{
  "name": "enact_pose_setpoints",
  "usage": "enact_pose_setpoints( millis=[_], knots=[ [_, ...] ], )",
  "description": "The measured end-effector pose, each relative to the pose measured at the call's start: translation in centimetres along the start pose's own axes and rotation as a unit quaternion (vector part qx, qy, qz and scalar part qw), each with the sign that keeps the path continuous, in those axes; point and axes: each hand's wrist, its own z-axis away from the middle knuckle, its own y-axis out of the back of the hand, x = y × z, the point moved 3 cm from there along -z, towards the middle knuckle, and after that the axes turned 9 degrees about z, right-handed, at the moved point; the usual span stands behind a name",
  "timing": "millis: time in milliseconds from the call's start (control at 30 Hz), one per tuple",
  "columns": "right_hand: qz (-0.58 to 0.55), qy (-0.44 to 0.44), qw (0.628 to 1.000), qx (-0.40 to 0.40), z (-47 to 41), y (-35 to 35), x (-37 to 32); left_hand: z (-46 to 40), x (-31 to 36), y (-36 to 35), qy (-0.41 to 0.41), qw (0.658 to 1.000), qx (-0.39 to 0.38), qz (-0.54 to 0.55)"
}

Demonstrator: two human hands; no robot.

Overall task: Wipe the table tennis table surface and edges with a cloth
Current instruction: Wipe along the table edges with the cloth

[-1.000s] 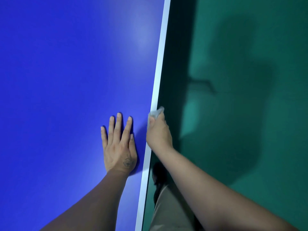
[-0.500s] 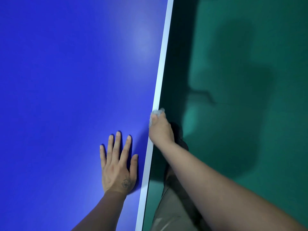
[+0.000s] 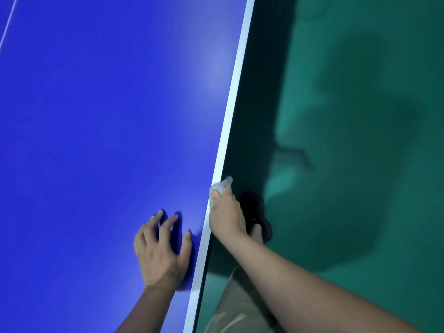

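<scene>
Both hands low in frame, forearms reaching up from the bottom edge.
Left hand (image 3: 162,251): palm down, fingers arched and spread, fingertips (image 3: 159,214) planted. Right hand (image 3: 225,216): knuckles up, thumb and curled fingers gripping a grey cloth (image 3: 220,186).

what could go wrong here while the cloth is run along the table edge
The cloth is a small wad in the right hand, so bare fingers may rub the white edge instead. The left hand touches the blue surface with its fingertips and could leave smudges. A dark shoe stands close under the edge, so a stumble seems possible.
</scene>
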Motion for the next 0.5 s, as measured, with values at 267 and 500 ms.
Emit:
enact_pose_setpoints(
  millis=[267,500],
  knots=[
    [-0.036,-0.066,0.997,0.004,-3.6,1.7,-2.4,-20.6,7.8,-3.8,-0.061,0.998,0.007,0.03],
    [-0.058,-0.038,0.996,0.057,-10.7,7.8,-6.6,-28.7,11.6,-6.7,-0.077,0.993,-0.079,-0.042]
  ],
)
